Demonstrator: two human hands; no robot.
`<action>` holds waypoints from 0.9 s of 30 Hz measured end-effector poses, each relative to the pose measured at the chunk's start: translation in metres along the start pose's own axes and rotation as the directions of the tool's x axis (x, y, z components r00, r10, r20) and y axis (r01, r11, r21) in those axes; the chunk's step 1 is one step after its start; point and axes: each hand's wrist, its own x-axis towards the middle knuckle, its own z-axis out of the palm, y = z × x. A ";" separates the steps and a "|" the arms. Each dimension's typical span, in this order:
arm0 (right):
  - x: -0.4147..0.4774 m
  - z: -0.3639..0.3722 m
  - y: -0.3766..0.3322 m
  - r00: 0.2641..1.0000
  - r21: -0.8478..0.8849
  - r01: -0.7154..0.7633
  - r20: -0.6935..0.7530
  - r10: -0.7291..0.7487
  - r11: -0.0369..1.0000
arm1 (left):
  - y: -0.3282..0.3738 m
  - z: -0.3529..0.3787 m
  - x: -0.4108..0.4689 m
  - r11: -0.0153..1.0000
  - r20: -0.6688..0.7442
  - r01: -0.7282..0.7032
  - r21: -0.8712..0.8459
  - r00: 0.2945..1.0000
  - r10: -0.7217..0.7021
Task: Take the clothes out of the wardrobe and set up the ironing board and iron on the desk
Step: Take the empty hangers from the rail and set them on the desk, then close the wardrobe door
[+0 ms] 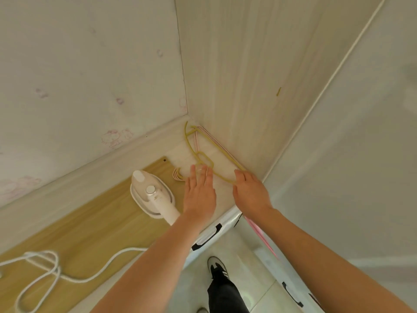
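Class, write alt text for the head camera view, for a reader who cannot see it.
A person's right hand grips a yellow hanger lying in a desk corner, while the left hand rests flat beside it. A white iron sits on the wooden desk, its cord looped nearby.

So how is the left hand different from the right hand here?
The left hand lies flat with straight fingers; the right hand curls around the end of the yellow hanger. The left hand is beside the iron; the right hand is nearer the wall corner. Both reach over the desk.
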 end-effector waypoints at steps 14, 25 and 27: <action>-0.166 -0.058 0.005 0.964 0.016 -0.147 -0.221 0.147 0.989 | 0.052 -0.015 -0.111 0.935 -0.269 -0.331 -0.127 0.919 0.289; -0.279 -0.092 0.045 0.913 0.118 -0.187 -0.346 0.217 0.975 | 0.133 -0.008 -0.187 0.872 -0.340 -0.426 -0.240 0.878 0.336; -0.301 -0.098 0.057 0.910 0.129 -0.167 -0.361 0.203 0.978 | 0.153 -0.006 -0.202 0.867 -0.368 -0.435 -0.241 0.868 0.333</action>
